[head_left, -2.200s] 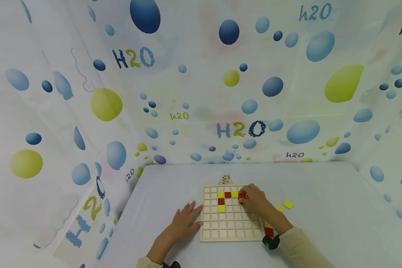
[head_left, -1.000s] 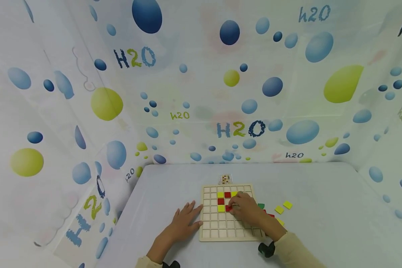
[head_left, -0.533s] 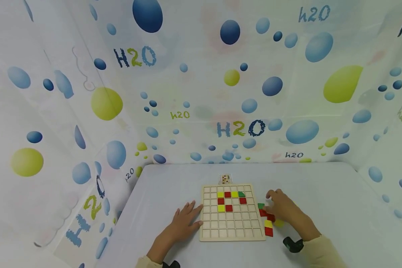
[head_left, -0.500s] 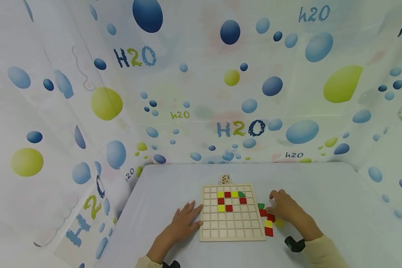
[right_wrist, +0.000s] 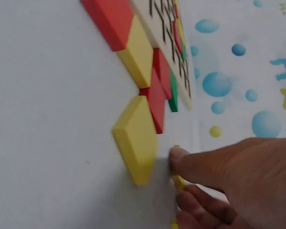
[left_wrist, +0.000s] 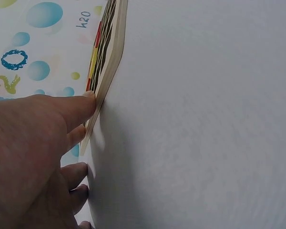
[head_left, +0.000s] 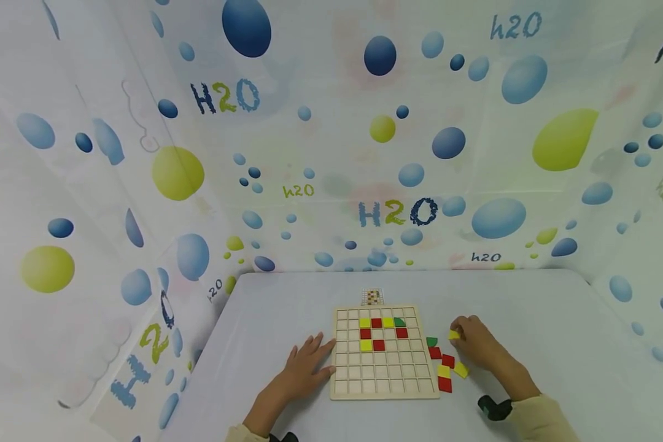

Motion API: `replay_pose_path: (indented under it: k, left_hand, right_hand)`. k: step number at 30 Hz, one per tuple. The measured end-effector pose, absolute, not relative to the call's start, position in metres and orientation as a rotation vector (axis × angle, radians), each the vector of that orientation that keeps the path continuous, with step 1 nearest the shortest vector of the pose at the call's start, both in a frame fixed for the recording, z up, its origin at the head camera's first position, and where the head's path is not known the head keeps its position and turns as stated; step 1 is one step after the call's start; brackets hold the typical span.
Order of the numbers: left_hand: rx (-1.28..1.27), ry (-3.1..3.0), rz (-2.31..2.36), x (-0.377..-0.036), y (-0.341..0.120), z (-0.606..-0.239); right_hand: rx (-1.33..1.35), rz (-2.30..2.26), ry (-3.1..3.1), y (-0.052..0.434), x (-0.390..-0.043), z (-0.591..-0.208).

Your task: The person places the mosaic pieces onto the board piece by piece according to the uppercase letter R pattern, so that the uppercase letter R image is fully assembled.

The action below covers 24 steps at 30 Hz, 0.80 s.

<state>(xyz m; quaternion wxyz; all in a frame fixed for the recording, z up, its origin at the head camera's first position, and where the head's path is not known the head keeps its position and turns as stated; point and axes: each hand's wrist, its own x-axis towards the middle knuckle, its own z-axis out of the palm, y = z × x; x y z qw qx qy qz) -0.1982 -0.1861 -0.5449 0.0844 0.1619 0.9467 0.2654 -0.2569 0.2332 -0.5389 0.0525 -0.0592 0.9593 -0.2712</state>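
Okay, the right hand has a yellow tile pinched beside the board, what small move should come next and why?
Probably lift the yellow tile clear of the table and carry it left over the wooden grid board. The right hand already pinches it, the left hand rests against the board's left edge, and many cells are bare.

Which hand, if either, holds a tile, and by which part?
The right hand pinches a yellow tile by its edges at the fingertips. The left hand holds nothing; its fingers rest against the wooden board.
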Motion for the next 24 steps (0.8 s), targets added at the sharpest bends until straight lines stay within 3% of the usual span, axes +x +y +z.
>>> replay_pose_path:
  k: [24]
  left_hand:
    - [0.476, 2.831, 0.788, -0.196, -0.184, -0.54]
  right_hand:
    - [-0.166, -0.929, 2.952, 0.204, -0.277, -0.552]
